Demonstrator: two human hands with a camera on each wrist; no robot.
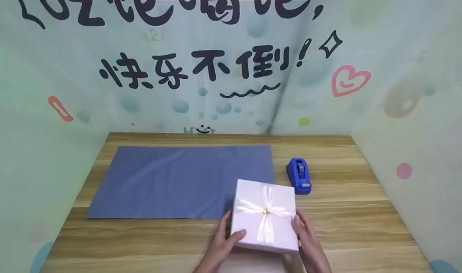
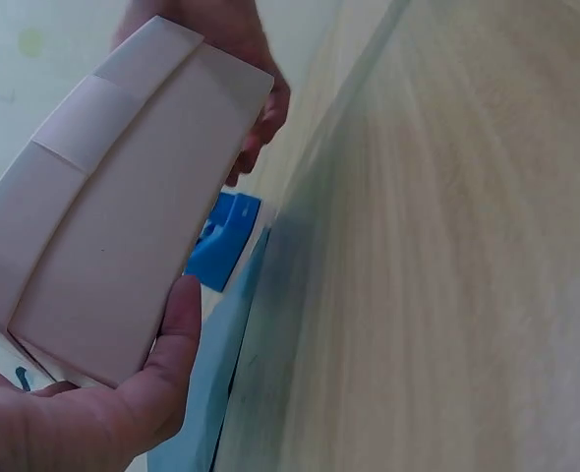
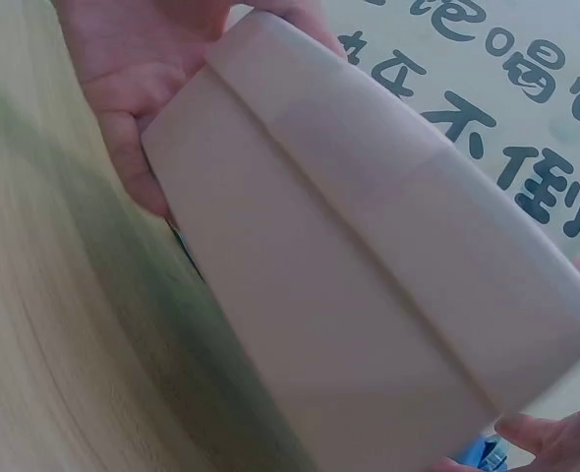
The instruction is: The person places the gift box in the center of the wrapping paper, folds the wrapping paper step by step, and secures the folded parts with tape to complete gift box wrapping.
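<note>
A pale pink-white gift box (image 1: 249, 227) with a white ribbon bow (image 1: 266, 212) on its lid is held up between both hands. On its left side the left hand (image 1: 220, 242) grips it, thumb over the top edge. The right hand (image 1: 310, 240) holds the opposite side. In the left wrist view the box's side (image 2: 133, 216) shows the lid overlapping the base, with the left thumb (image 2: 177, 324) against the base. The right wrist view shows the same lidded side (image 3: 300, 265), slightly blurred.
A flat blue-grey sheet (image 1: 170, 182) lies on the wooden table (image 1: 348, 227), behind and left of the box. To its right stands a blue tape dispenser (image 1: 299, 176). A printed backdrop (image 1: 158, 106) rises along the table's back edge and sides.
</note>
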